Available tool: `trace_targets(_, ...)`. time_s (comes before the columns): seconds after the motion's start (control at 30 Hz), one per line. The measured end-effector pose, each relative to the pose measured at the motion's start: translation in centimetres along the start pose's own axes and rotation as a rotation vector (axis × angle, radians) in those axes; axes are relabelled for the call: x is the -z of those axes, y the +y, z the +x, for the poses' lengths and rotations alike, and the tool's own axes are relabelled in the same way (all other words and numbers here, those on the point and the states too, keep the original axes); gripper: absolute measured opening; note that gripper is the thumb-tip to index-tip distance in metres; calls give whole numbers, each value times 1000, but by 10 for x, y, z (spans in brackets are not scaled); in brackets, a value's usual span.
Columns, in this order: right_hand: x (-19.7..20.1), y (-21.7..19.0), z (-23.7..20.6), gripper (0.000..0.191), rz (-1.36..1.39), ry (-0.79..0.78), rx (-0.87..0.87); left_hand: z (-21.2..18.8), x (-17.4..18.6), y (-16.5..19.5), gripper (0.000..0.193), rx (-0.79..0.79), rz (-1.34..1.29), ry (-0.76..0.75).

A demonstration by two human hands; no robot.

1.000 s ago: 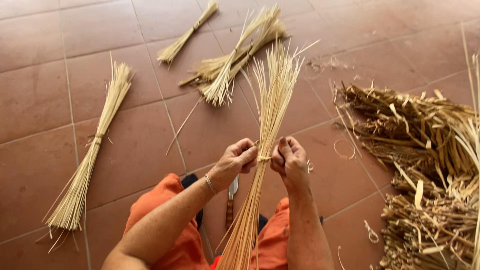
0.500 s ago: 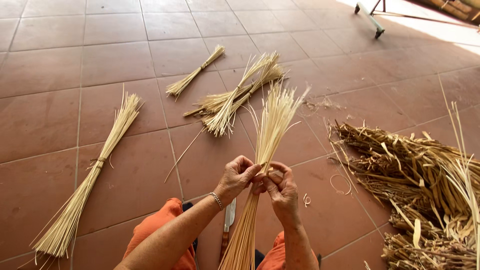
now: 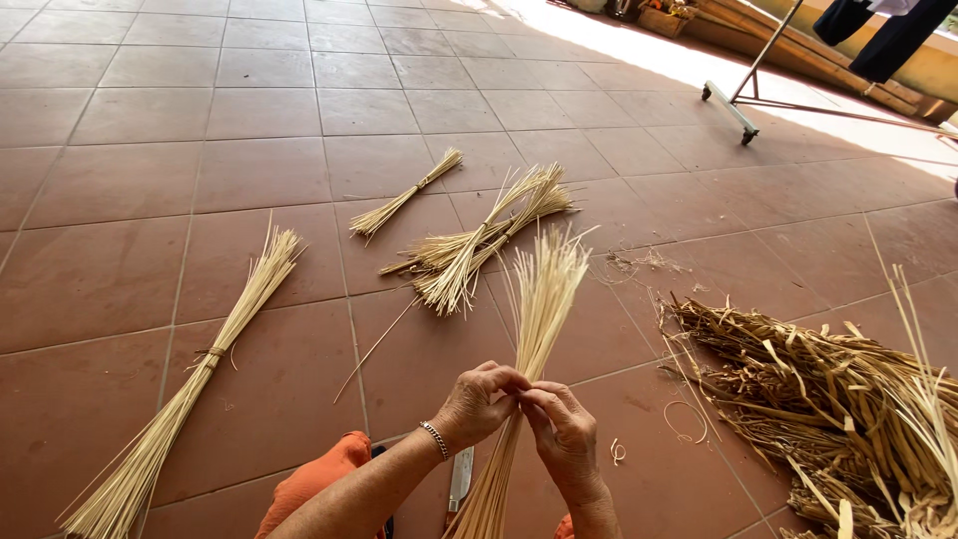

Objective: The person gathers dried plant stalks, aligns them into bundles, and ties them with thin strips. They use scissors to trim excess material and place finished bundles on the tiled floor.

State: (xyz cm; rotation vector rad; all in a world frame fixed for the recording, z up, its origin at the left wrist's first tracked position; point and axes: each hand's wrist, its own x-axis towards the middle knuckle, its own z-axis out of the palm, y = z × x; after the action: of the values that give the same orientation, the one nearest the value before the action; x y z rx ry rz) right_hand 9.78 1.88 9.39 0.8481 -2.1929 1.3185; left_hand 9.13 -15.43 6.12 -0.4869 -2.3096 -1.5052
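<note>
Person seated on the reddish-brown tiled floor, orange trousers just visible at the lower edge; both hands meet at the waist of a pale straw-coloured bundle of thin stiff fibres, which stands up and away from the lap and fans out at its far end. Left hand is wrapped round the bundle from the left, fingers curled over it; a silver chain bracelet sits on that wrist. Right hand pinches at the same spot with thumb and forefinger, touching the left; whether it holds a tie or only the fibres cannot be told.

Judgement on doing this well: the left should keep the stalks squeezed tight and even while the right works, so none slide out; the binding point looks best kept low, leaving the fan free.

On the floor: a long tied bundle of the same fibres well to the left; a small thin bundle and a crossed pair of shorter bundles beyond the hands; a loose heap of brown dried leaf strips to the right; a knife-like blade lies under the forearms; a small curl of tie material near the right wrist.
</note>
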Motion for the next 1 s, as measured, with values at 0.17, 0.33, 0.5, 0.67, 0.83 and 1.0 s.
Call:
trace_targets(0.17, -4, 12, -10, 12, 5, 58, -181, -3, 1, 14, 45, 54, -85, -114)
trace_targets(0.33, -6, 23, -11, 18, 445, 109, -617, -8, -7, 22, 62, 78, -46, -110)
trace_targets(0.5, 1, 22, -10, 15, 170, -5, -424, -7, -10, 20, 54, -31, 32, -6)
trace_targets(0.67, 6, 31, -14, 14, 133, -183, -410, -8, -7, 19, 35, -86, 56, 6)
trace_targets(0.83, 3, 56, -20, 19, 344, -260, -677, -9, -6, 24, 18, -142, 124, -23)
trace_targets(1.0, 7, 69, -25, 31, 598, -292, -826, -11, -5, 29, 13, -301, 222, -22)
